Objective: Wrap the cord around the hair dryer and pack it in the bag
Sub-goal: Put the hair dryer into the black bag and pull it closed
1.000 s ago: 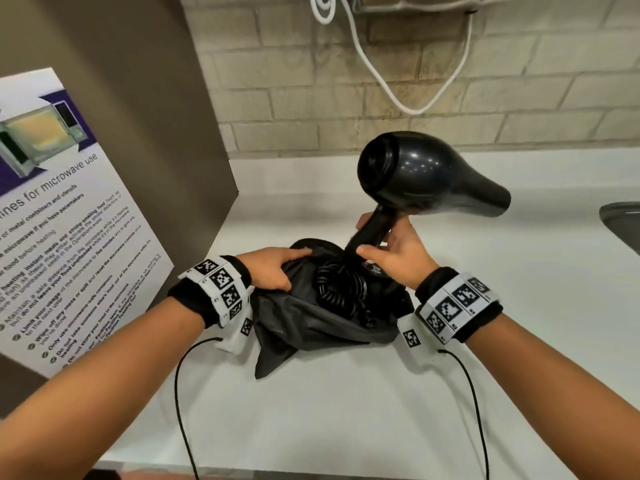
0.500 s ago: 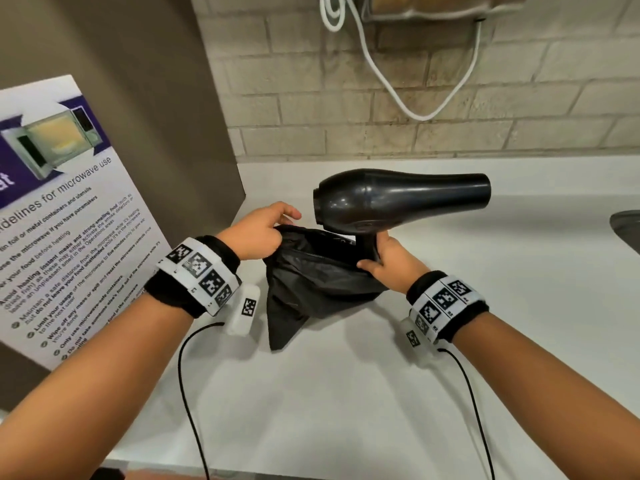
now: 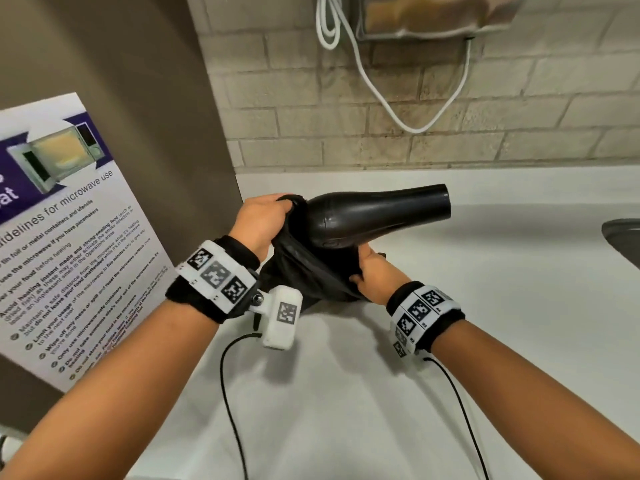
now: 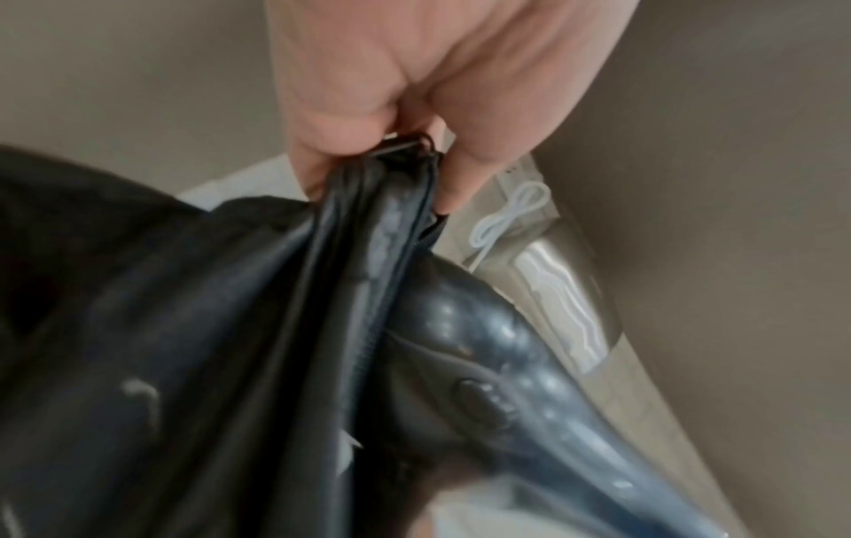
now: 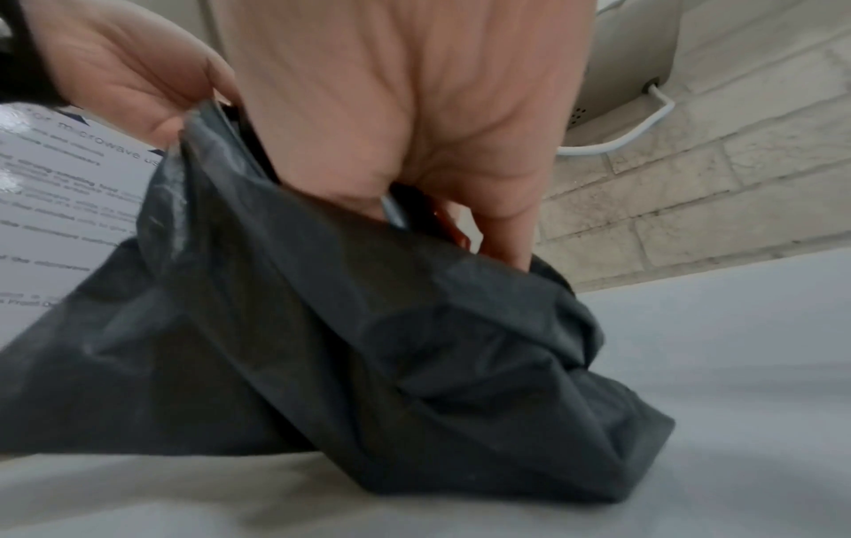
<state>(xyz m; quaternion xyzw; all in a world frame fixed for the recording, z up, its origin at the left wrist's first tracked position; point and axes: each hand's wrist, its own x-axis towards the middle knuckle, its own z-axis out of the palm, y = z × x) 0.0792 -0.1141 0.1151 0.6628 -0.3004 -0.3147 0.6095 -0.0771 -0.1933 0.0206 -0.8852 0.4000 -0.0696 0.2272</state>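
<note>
The black hair dryer lies level with its nozzle pointing right, its handle sunk out of sight in the black bag. The cord is hidden inside. My left hand grips the bag's rim and holds it up against the dryer's rear end. The left wrist view shows those fingers pinching the bunched rim of the bag beside the dryer body. My right hand grips the near right edge of the rim, just under the dryer. In the right wrist view, the right hand's fingers curl over the bag.
The bag stands on a white counter. A microwave poster leans on the brown panel at left. A white cable hangs on the brick wall under a wall unit. A dark sink edge shows at far right.
The dryer dropped from upright above the bag to lying level, handle and coiled cord now inside. My right hand moved from the handle to the rim. My left hand lifted the rim.
</note>
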